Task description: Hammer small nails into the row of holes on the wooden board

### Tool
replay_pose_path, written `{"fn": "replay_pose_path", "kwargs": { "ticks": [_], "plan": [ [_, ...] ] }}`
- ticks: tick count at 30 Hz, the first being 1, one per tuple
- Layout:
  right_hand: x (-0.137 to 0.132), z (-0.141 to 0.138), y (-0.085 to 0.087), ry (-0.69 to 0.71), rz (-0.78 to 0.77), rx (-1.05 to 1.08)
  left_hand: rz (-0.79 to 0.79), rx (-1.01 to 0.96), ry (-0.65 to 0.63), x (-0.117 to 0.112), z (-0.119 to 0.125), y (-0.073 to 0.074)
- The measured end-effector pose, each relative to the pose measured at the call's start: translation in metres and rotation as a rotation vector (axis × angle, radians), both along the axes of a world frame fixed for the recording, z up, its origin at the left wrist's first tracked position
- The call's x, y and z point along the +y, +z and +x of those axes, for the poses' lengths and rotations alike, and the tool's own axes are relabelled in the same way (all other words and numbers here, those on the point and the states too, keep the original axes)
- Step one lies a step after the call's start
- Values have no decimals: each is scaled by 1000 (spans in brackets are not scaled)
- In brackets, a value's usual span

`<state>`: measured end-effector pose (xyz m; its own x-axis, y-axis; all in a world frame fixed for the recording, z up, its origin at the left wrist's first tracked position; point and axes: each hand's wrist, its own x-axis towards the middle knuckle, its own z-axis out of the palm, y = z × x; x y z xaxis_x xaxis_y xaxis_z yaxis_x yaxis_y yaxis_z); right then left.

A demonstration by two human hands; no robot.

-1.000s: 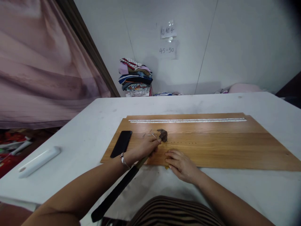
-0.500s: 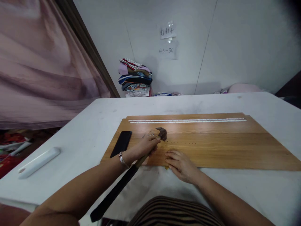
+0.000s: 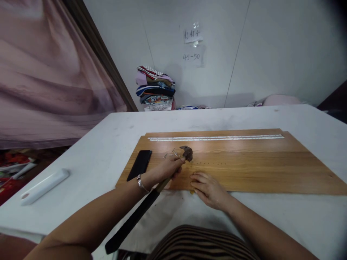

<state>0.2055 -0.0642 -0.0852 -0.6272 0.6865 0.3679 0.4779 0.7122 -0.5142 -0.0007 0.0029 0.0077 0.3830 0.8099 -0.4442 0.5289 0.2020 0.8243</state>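
My left hand [image 3: 170, 169] is wrapped round a claw hammer [image 3: 132, 222], gripping its shaft close to the dark metal head. The head sits low over the wooden board [image 3: 260, 169], at the left end of a row of small dark dots, nails or holes. The black-covered handle end slants down towards me. Several loose nails [image 3: 170, 154] lie just left of the hammer head. My right hand [image 3: 208, 188] lies with fingers stretched out on the board's near edge. A bit of something yellow [image 3: 192, 192] shows beneath its fingers, too small to make out.
A black phone [image 3: 139, 165] lies on the board's left side, and two white strips [image 3: 217, 138] run along its far side. On the white table [image 3: 92, 144] at left is a white elongated object [image 3: 45, 187]. Folded clothes [image 3: 155, 88] are stacked behind the table.
The view has shifted very slightly. Both hands and the hammer stay in nearly the same place.
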Motion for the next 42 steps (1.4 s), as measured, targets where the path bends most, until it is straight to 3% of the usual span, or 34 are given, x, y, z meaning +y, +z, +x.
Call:
{"fn": "replay_pose_path", "kwargs": {
  "ticks": [11, 22, 32, 42],
  "plan": [
    [-1, 0, 2, 3, -14, 3, 2, 39, 4, 0, -1, -13],
    [1, 0, -3, -9, 5, 0, 19, 9, 1, 1, 0, 1],
    [0, 1, -4, -7, -1, 6, -10, 13, 3, -1, 0, -8],
    [0, 0, -2, -3, 9, 7, 11, -4, 1, 3, -1, -4]
  ]
}}
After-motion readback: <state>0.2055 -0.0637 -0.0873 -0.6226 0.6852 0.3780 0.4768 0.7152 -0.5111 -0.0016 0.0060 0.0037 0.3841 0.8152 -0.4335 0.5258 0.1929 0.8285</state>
